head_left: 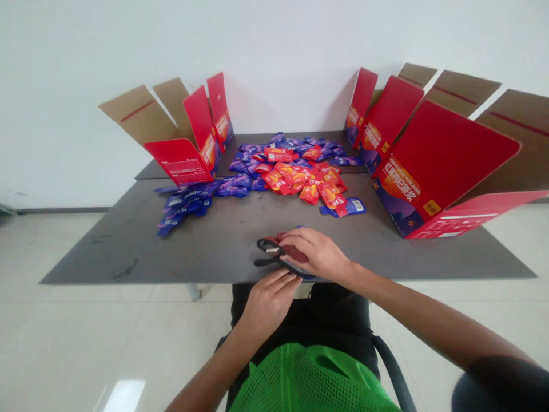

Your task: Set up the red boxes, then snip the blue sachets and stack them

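Observation:
At the table's front edge, my right hand [315, 252] lies with its fingers curled over a reddish-brown flat item with black loops [266, 246]. A small silvery piece shows beside one of the loops, and I cannot make out what kind of thing it is. My left hand [272, 300] reaches up from below the edge, its fingers pressed together against the near side of the same item. Much of it is hidden under the fingers. Beyond the hands lie a heap of red sachets [295, 177] and purple-blue sachets [186, 200].
Red cardboard boxes with raised flaps stand on the grey table [223, 246]: left boxes [184, 160] and right boxes [433, 166]. A blue packet [355, 206] lies partly under a red sachet. A white wall rises behind. My lap and a green mesh vest [309, 377] are below the edge.

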Tool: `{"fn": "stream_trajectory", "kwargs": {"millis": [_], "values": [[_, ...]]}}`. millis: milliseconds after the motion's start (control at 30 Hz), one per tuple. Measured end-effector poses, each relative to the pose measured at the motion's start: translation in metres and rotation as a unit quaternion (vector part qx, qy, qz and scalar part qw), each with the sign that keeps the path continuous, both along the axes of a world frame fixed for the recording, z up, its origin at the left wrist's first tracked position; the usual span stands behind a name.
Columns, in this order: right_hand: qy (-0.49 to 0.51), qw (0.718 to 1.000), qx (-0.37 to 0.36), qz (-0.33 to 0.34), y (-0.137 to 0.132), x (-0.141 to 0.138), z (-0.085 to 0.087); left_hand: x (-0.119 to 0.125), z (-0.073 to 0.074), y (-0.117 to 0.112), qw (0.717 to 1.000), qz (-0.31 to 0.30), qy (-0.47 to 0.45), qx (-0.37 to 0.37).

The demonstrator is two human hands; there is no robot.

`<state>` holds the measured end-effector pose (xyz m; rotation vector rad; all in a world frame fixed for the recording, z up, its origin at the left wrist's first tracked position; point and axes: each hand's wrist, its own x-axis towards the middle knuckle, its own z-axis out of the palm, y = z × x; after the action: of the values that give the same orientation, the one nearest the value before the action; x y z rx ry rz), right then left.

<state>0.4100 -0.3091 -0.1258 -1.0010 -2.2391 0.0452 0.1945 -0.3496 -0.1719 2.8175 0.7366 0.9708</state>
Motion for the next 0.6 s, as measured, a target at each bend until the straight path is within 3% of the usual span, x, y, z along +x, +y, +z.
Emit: {"fn": "stream_trajectory", "kwargs": {"millis": [67,167,300,367,467,600], "values": [[-0.013,1.000,-0.012,0.025,-0.001,-0.004,-0.009,0.000,0.001,0.000,1.000,-0.001,0.004,0.000],[-0.035,0.999,0.006,-0.040,0.030,0.011,-0.017,-0.001,0.002,0.001,1.000,-0.003,0.005,0.003],[-0.040,0.994,0.036,-0.097,0.060,0.044,-0.004,-0.002,0.005,0.001,1.000,-0.007,0.026,0.005],[-0.015,0.991,0.051,-0.120,0.048,0.054,0.007,-0.001,0.007,0.001,0.999,-0.008,0.035,0.006],[0.052,0.982,0.063,-0.169,0.010,0.061,0.016,0.002,0.010,0.001,0.999,0.006,0.043,0.003],[0.110,0.964,0.058,-0.237,-0.035,0.077,0.013,0.011,0.010,0.000,0.995,0.070,0.071,0.005]]}}
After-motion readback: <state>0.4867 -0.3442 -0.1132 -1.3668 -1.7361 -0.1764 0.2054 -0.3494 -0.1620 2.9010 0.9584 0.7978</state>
